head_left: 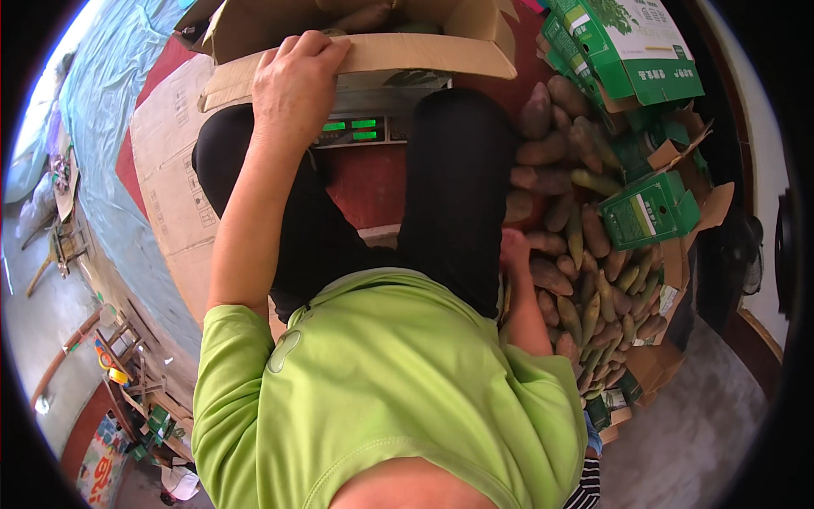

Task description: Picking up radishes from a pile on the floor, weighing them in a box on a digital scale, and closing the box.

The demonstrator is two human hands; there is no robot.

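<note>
My left hand (297, 72) grips the front flap of an open brown cardboard box (441, 51) at the top of the view, fingers curled over the flap's edge. The box stands on a scale with a green lit display (352, 130). My right hand (512, 248) reaches down beside my right knee to a long pile of brown and greenish elongated vegetables (585, 246). It touches the pile, and its fingers are mostly hidden by my black trouser leg. My green shirt fills the lower middle of the picture.
Green printed cartons (649, 208), some folded open, lie along the right of the vegetable pile, with another (632, 47) at the top right. Flattened cardboard (174, 170) and a blue tarp (102, 127) cover the ground to my left. Red floor shows between my knees.
</note>
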